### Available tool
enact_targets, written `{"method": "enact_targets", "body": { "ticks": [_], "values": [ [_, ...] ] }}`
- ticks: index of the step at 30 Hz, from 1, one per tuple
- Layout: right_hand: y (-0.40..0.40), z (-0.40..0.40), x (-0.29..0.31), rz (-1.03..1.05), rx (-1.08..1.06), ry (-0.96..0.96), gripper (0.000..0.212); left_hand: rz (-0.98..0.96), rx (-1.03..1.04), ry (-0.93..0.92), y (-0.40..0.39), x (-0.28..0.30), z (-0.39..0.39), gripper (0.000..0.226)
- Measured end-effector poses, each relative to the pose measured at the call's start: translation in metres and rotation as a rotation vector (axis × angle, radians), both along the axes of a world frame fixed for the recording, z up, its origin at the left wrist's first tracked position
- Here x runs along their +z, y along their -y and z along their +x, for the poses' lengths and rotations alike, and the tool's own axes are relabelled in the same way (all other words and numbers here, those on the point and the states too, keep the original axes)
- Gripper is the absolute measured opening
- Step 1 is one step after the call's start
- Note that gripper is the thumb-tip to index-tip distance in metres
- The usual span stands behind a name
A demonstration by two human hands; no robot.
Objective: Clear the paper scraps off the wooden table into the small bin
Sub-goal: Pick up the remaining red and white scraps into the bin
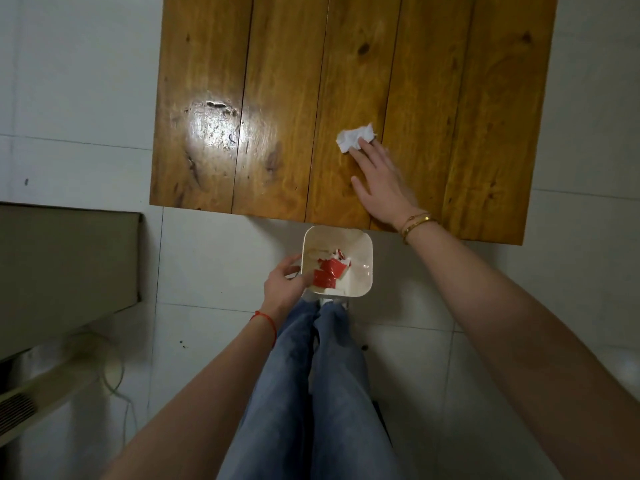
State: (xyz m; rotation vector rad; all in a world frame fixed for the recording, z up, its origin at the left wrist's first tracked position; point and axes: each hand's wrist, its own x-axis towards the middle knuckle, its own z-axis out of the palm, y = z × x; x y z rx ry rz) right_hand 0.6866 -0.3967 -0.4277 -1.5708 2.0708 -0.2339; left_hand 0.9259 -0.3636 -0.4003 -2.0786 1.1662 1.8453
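Observation:
A crumpled white paper scrap [353,137] lies on the wooden table [270,98], right of its middle. My right hand [381,181] rests flat on the table with fingers spread, its fingertips touching the scrap's near edge. Just below the table's near edge hangs a small white bin [363,268], with my left hand [285,285] gripping its left rim. Red and white paper scraps [329,271] lie inside the bin.
The floor is pale tile. A beige box-like unit [65,258] stands at the left, with a vented appliance [31,400] and a cable below it. My legs in blue jeans [318,393] are under the bin.

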Motion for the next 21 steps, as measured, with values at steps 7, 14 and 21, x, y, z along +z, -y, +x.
{"method": "enact_targets", "body": {
  "ticks": [7, 14, 21],
  "values": [
    [-0.072, 0.045, 0.009, 0.017, 0.147, 0.026, 0.052, -0.005, 0.062, -0.021, -0.009, 0.004, -0.002, 0.056],
    [-0.135, 0.081, 0.016, 0.024, 0.259, 0.113, 0.046, -0.035, 0.099, -0.066, -0.017, 0.007, 0.004, 0.061],
    [-0.154, 0.082, 0.028, 0.018, 0.180, 0.126, 0.046, -0.039, 0.109, -0.108, -0.028, 0.016, 0.006, 0.057]
  ]
}}
